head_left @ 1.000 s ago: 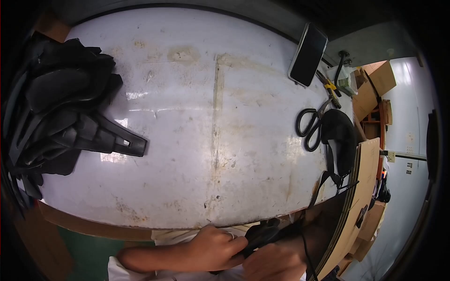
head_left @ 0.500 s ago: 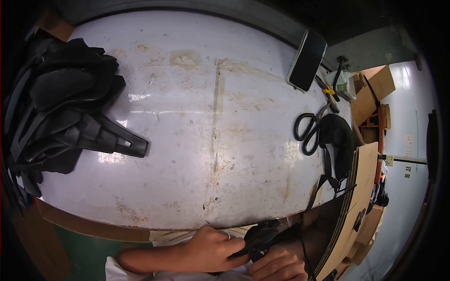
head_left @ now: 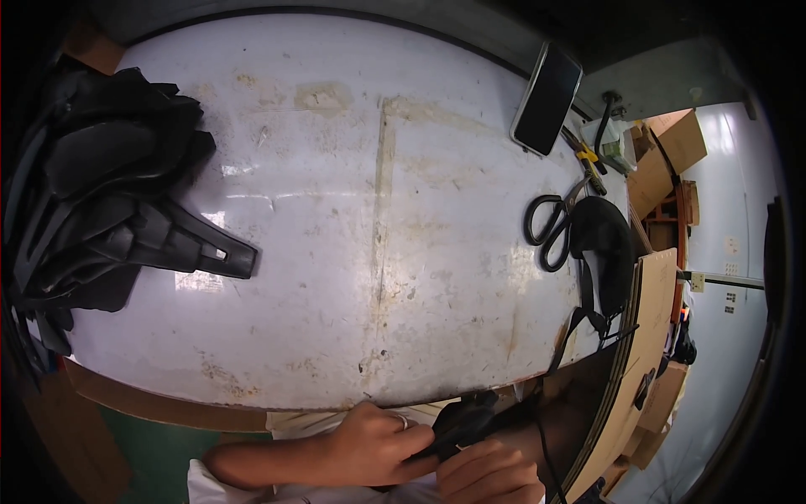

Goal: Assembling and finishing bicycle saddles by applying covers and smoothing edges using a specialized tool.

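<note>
Below the table's near edge, my left hand [head_left: 378,445], with a ring on one finger, is closed on a black, flexible-looking piece [head_left: 466,417]. My right hand [head_left: 491,475] is beside it, fingers curled over the same piece at its near end. The piece's full shape is hidden by my hands and the dark area behind it. On the left of the table lies a heap of black moulded parts [head_left: 109,160]. One long part with a small slot [head_left: 222,254] sticks out of the heap toward the middle.
Black-handled scissors [head_left: 550,231] lie at the right of the white table [head_left: 294,210], touching a black rounded item with straps [head_left: 602,244]. Behind them are a yellow-and-black hand tool [head_left: 588,157] and a phone [head_left: 547,101]. Cardboard sheets [head_left: 646,319] stand along the right edge.
My right hand has shifted slightly left and up, closer to my left hand. The whole view has moved a little; the things on the table lie as before.
</note>
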